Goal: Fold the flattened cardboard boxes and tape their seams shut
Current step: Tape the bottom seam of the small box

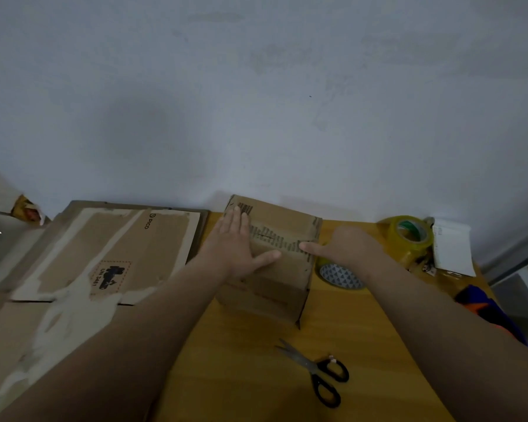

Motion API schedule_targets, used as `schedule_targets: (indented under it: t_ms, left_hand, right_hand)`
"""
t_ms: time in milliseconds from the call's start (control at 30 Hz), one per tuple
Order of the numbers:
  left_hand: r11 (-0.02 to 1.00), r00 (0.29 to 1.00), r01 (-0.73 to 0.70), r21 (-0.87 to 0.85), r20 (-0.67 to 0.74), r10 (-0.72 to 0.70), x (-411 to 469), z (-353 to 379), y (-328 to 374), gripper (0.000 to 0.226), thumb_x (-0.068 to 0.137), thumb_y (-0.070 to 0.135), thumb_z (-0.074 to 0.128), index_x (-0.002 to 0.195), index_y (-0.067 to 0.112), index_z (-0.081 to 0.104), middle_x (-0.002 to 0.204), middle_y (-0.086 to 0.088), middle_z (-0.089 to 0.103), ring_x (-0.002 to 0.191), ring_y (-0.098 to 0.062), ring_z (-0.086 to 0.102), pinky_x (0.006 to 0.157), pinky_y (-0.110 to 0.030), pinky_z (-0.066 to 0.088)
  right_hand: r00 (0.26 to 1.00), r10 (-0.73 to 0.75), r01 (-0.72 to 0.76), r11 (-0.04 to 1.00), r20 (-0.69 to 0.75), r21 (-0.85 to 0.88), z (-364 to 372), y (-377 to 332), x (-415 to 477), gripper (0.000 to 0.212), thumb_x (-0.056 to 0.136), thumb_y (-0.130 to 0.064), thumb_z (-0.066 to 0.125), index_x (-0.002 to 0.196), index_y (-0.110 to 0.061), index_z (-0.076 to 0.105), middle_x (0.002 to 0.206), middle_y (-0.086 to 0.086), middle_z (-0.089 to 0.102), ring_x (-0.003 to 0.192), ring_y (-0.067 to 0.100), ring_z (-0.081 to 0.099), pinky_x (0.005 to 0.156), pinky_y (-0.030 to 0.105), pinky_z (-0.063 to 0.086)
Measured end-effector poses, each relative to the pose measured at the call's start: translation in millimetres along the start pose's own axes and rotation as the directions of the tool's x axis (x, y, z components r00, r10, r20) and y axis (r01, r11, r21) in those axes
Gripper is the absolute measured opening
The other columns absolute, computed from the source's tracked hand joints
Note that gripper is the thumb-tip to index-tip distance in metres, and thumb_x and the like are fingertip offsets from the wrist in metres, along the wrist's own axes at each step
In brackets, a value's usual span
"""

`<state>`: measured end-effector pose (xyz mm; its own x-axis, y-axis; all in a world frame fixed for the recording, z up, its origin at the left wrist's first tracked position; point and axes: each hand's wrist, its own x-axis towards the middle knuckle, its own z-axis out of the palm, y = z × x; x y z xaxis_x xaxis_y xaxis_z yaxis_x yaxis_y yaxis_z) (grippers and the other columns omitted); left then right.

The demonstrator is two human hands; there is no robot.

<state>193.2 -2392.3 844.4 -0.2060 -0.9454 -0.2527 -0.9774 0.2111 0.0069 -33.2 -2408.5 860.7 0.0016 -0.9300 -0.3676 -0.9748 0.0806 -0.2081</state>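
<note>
A small brown cardboard box stands folded up on the yellow table, with a barcode and printed text on its top flaps. My left hand lies flat on the left top flap, fingers straight, thumb stretched toward the middle seam. My right hand reaches in from the right; its thumb presses the top near the right edge, and its other fingers are hidden behind the box's side. A roll of clear yellowish tape sits at the back right. Black-handled scissors lie in front of the box.
A stack of large flattened cardboard sheets covers the table's left side. A patterned tape roll lies just right of the box. White paper and small clutter sit at the far right. The wall rises right behind the table.
</note>
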Motion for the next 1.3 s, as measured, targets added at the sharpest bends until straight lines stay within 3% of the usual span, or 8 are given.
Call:
schedule_targets:
  t_ms: [267,400,467,600,700,800,1033,1300]
  left_hand:
    - [0.943,0.944,-0.331,-0.025,-0.001,0.331,-9.4,3.3,51.6,0.090,0.088,0.060,0.047,0.154,0.019,0.000,0.161,0.000,-0.007,0.147,-0.018,-0.006,0.118,-0.035,0.002]
    - [0.885,0.886,-0.464,-0.034,-0.002,0.464,-12.9,1.2,9.3,0.066,0.096,0.035,0.047,0.152,0.031,0.011,0.160,0.008,0.003,0.147,-0.014,-0.001,0.118,-0.032,0.000]
    - [0.883,0.882,-0.469,0.004,-0.055,0.468,-14.5,6.8,-3.1,0.059,0.100,0.030,0.042,0.150,0.036,0.012,0.159,0.010,0.003,0.147,-0.015,-0.001,0.117,-0.034,-0.003]
    - [0.933,0.923,-0.358,-0.031,-0.164,0.348,-15.3,17.4,-10.9,0.056,0.102,0.017,0.037,0.148,0.042,0.017,0.159,0.009,0.006,0.148,-0.019,0.002,0.119,-0.039,-0.001]
    - [0.936,0.915,-0.294,-0.191,-0.340,0.218,-21.3,25.6,-13.5,0.050,0.098,0.010,0.045,0.141,0.034,0.043,0.155,-0.005,0.027,0.143,-0.027,0.020,0.118,-0.041,0.014]
    - [0.817,0.859,-0.101,-0.567,-0.465,-0.217,-36.9,35.3,-4.4,0.033,0.095,0.016,0.052,0.128,0.019,0.059,0.130,-0.006,0.045,0.120,-0.022,0.044,0.102,-0.033,0.040]
    - [0.026,0.925,0.172,-0.985,0.153,-0.347,-53.2,35.6,24.3,0.050,0.091,0.036,0.061,0.128,0.014,0.035,0.120,0.004,0.048,0.109,-0.014,0.049,0.093,-0.034,0.045]
    - [0.204,0.922,0.179,-0.962,0.092,-0.377,-41.2,31.2,-3.9,0.029,0.091,0.026,0.062,0.115,0.016,0.048,0.108,0.004,0.055,0.097,-0.011,0.053,0.075,-0.026,0.041]
  right_hand:
    - [0.997,0.008,0.001,0.992,-0.073,0.123,21.1,1.4,-19.0,0.069,0.080,-0.078,0.039,0.054,-0.015,0.031,0.051,0.000,0.032,0.042,0.015,0.028,0.044,0.028,0.022]
    - [0.958,-0.102,-0.049,0.862,0.268,0.505,36.8,-3.3,-48.3,0.064,0.096,-0.059,0.034,0.111,-0.002,0.061,0.114,0.016,0.060,0.105,0.031,0.059,0.091,0.043,0.047]
    - [0.956,-0.229,0.127,0.884,0.181,0.449,38.4,-6.2,-57.3,0.043,0.101,-0.045,0.040,0.091,-0.008,0.060,0.094,0.012,0.060,0.091,0.029,0.061,0.081,0.042,0.048]
    - [0.799,-0.397,0.436,0.900,-0.452,-0.020,32.0,-12.9,-51.6,0.029,0.099,-0.041,0.043,0.088,-0.021,0.060,0.085,-0.006,0.055,0.080,0.015,0.052,0.064,0.021,0.036]
    - [0.835,-0.481,0.488,0.872,-0.265,-0.044,35.1,-10.5,-30.3,0.045,0.102,-0.048,0.030,0.143,-0.035,0.040,0.155,-0.008,0.026,0.145,0.020,0.015,0.116,0.045,0.013]
    - [0.878,-0.476,0.478,0.877,-0.049,0.055,50.5,-12.5,-17.6,0.051,0.104,-0.039,0.031,0.152,-0.040,0.013,0.161,-0.010,-0.011,0.147,0.019,-0.018,0.120,0.050,0.005]
    - [0.913,-0.314,0.353,0.928,-0.259,0.117,70.4,-45.6,-27.3,0.049,0.105,-0.034,0.032,0.153,-0.027,0.025,0.163,-0.001,0.004,0.145,0.028,0.023,0.111,0.039,0.032]
    - [0.814,-0.393,0.312,0.917,-0.428,-0.250,50.6,-67.2,-40.5,0.047,0.100,-0.050,0.033,0.124,-0.020,0.061,0.128,0.005,0.053,0.118,0.025,0.047,0.091,0.036,0.041]
